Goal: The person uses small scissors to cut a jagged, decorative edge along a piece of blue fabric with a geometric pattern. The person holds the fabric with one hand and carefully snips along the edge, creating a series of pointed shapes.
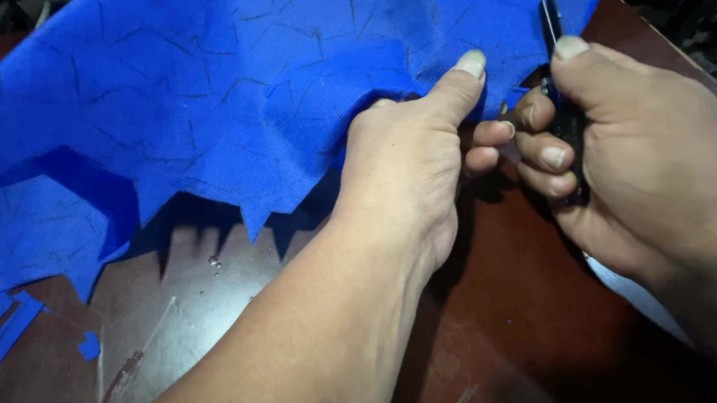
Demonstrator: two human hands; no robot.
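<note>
**Thin blue cloth, held at its edge against a blade**

We start with the table point(515, 343), a dark reddish-brown top with scuffs and a few small drops of water on it. Over its far half lies the blue cloth point(197, 95), a wide sheet marked with short dark lines and cut into jagged points along its near edge. It looks to us thin, light and limp: it drapes, ripples and lifts off the table where it is held, so we judge it will sag and shift unless kept taut. It seems neither fragile nor slippery; the weave looks slightly rough.

Our left hand point(403, 172) grips the cloth at its right-hand edge, thumb pressed on top and fingers curled beneath, bunching the sheet a little. That is the sensible place to hold it, we think: close beside the cutting line, where tension counts most.

Our right hand point(635, 145) is clenched around a dark-handled cutting tool point(552, 33), thumb up along its side, the narrow blade standing up at the cloth's edge just beside the left thumb. We cannot tell whether it is a knife or shears, as the fingers hide most of it. The two hands are nearly touching.

Smallest of all, blue scraps point(2, 336) lie at the near left of the table, strips and a small offcut, well apart from the hands.
</note>
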